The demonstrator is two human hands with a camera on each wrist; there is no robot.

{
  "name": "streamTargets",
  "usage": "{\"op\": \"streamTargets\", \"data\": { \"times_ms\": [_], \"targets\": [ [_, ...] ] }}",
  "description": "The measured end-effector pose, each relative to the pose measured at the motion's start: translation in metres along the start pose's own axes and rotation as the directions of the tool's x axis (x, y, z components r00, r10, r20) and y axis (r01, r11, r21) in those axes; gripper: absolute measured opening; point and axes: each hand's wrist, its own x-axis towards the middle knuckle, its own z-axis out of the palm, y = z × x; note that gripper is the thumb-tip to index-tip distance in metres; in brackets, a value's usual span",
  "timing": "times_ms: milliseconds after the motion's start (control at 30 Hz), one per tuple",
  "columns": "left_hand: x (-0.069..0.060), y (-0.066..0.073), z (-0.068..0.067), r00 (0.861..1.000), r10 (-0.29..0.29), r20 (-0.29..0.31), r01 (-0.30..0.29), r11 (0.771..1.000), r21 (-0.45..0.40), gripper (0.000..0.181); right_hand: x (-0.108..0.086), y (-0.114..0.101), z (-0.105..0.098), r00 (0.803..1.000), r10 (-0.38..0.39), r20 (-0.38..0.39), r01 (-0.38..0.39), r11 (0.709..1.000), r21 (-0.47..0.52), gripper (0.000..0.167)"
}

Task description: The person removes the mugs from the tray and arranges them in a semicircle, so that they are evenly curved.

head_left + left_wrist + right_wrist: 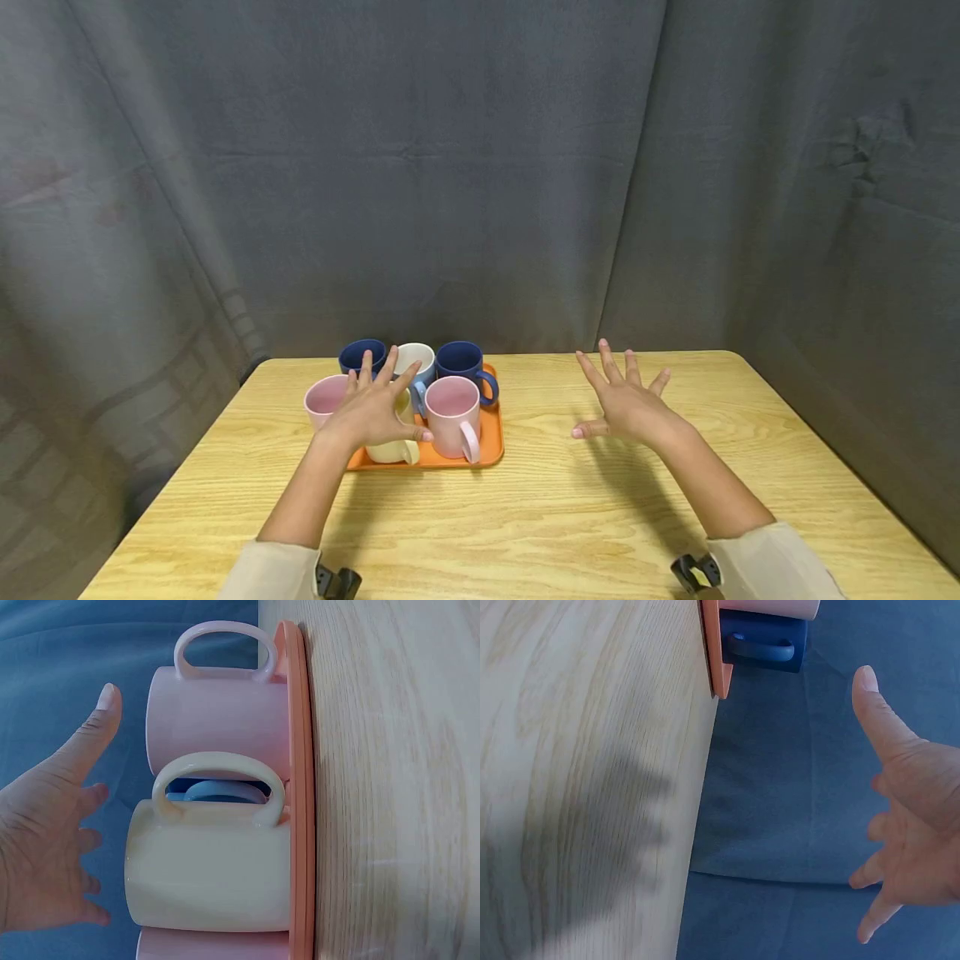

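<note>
An orange tray (491, 446) carries several mugs. Along its back stand a dark blue mug (362, 354), a mug with white inside and light blue outside (424, 375), and another dark blue mug (459, 360). In front are a pink mug (324, 396), a cream-yellow mug (210, 866) and a second pink mug (450, 417). My left hand (371, 412) hovers above the front left mugs with fingers spread, apart from them in the left wrist view. Over the bare wood to the tray's right, my right hand (630, 408) is raised, fingers spread and holding nothing.
The tray rests on a light wooden table (547, 525), left of its middle near the back edge. Grey curtains (420, 167) hang close behind the table and at both sides. Dark wrist devices (337, 582) sit at the cuffs.
</note>
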Motion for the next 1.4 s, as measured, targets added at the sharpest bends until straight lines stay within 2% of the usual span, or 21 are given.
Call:
{"op": "streamTargets", "data": {
  "times_ms": [167, 300, 400, 467, 500, 567, 633, 700, 733, 767, 800, 833, 867, 900, 967, 1000, 1100, 1167, 1233, 1333, 1400],
  "targets": [
    [0.0, 0.0, -0.002, 1.0, -0.003, 0.004, 0.003, 1.0, -0.003, 0.106, 0.002, 0.002, 0.003, 0.999, -0.027, -0.036, 0.026, 1.0, -0.01, 0.11],
    [-0.002, -0.002, -0.003, 1.0, -0.001, -0.008, 0.001, 0.999, -0.034, 0.106, 0.003, 0.001, 0.011, 0.99, -0.065, -0.128, 0.062, 0.998, -0.033, 0.101],
    [-0.005, -0.005, -0.006, 0.995, 0.034, -0.095, -0.044, 0.994, -0.104, 0.102, 0.002, -0.006, 0.019, 0.976, -0.083, -0.201, 0.089, 0.996, 0.017, 0.094],
    [-0.006, -0.01, -0.01, 0.97, 0.064, -0.233, -0.103, 0.982, -0.161, 0.098, 0.001, -0.016, 0.024, 0.965, -0.092, -0.245, 0.116, 0.99, 0.083, 0.091],
    [-0.007, -0.014, -0.011, 0.94, 0.079, -0.331, -0.147, 0.972, -0.185, 0.095, 0.001, -0.022, 0.027, 0.962, -0.091, -0.257, 0.126, 0.985, 0.122, 0.09],
    [-0.009, -0.025, -0.013, 0.842, 0.071, -0.535, -0.224, 0.948, -0.227, 0.091, 0.0, -0.037, 0.034, 0.958, -0.09, -0.271, 0.146, 0.97, 0.196, 0.089],
    [-0.012, -0.039, -0.015, 0.704, -0.001, -0.71, -0.273, 0.923, -0.272, 0.085, -0.001, -0.053, 0.042, 0.961, -0.081, -0.265, 0.152, 0.953, 0.261, 0.088],
    [-0.015, -0.054, -0.015, 0.567, -0.117, -0.815, -0.276, 0.906, -0.321, 0.077, -0.001, -0.069, 0.05, 0.965, -0.067, -0.255, 0.144, 0.943, 0.299, 0.088],
    [-0.018, -0.061, -0.014, 0.521, -0.195, -0.831, -0.254, 0.894, -0.369, 0.074, -0.001, -0.076, 0.055, 0.966, -0.064, -0.252, 0.142, 0.941, 0.306, 0.088],
    [-0.02, -0.069, -0.013, 0.487, -0.275, -0.829, -0.221, 0.879, -0.422, 0.072, -0.001, -0.083, 0.059, 0.966, -0.061, -0.249, 0.139, 0.94, 0.31, 0.088],
    [-0.023, -0.076, -0.011, 0.47, -0.35, -0.81, -0.183, 0.859, -0.477, 0.071, 0.0, -0.088, 0.063, 0.968, -0.059, -0.246, 0.136, 0.94, 0.313, 0.089],
    [-0.026, -0.083, -0.009, 0.471, -0.421, -0.775, -0.138, 0.833, -0.536, 0.07, 0.001, -0.093, 0.067, 0.968, -0.062, -0.244, 0.138, 0.942, 0.307, 0.089],
    [-0.029, -0.09, -0.006, 0.485, -0.482, -0.73, -0.084, 0.805, -0.588, 0.069, 0.002, -0.097, 0.07, 0.969, -0.065, -0.238, 0.138, 0.942, 0.305, 0.09],
    [-0.032, -0.096, -0.003, 0.514, -0.539, -0.667, -0.03, 0.766, -0.642, 0.069, 0.003, -0.101, 0.073, 0.972, -0.066, -0.225, 0.135, 0.943, 0.305, 0.09],
    [-0.038, -0.107, 0.005, 0.596, -0.624, -0.506, 0.077, 0.671, -0.737, 0.068, 0.005, -0.107, 0.078, 0.978, -0.069, -0.196, 0.127, 0.944, 0.304, 0.091],
    [-0.042, -0.113, 0.01, 0.65, -0.638, -0.413, 0.126, 0.626, -0.769, 0.067, 0.007, -0.11, 0.08, 0.981, -0.068, -0.18, 0.121, 0.946, 0.302, 0.092],
    [-0.051, -0.127, 0.025, 0.774, -0.619, -0.136, 0.299, 0.546, -0.782, 0.066, 0.009, -0.115, 0.083, 0.989, -0.065, -0.133, 0.1, 0.956, 0.276, 0.091],
    [-0.055, -0.135, 0.033, 0.831, -0.557, 0.005, 0.371, 0.546, -0.751, 0.065, 0.011, -0.118, 0.084, 0.99, -0.071, -0.124, 0.102, 0.961, 0.258, 0.089],
    [-0.057, -0.141, 0.041, 0.865, -0.495, 0.075, 0.389, 0.57, -0.723, 0.063, 0.012, -0.121, 0.085, 0.989, -0.077, -0.127, 0.107, 0.963, 0.247, 0.086],
    [-0.058, -0.145, 0.049, 0.908, -0.407, 0.096, 0.342, 0.591, -0.731, 0.056, 0.013, -0.125, 0.085, 0.984, -0.082, -0.158, 0.121, 0.959, 0.257, 0.071],
    [-0.056, -0.146, 0.053, 0.928, -0.365, 0.073, 0.302, 0.624, -0.721, 0.051, 0.014, -0.128, 0.085, 0.983, -0.075, -0.17, 0.119, 0.957, 0.266, 0.049]
  ]
}}
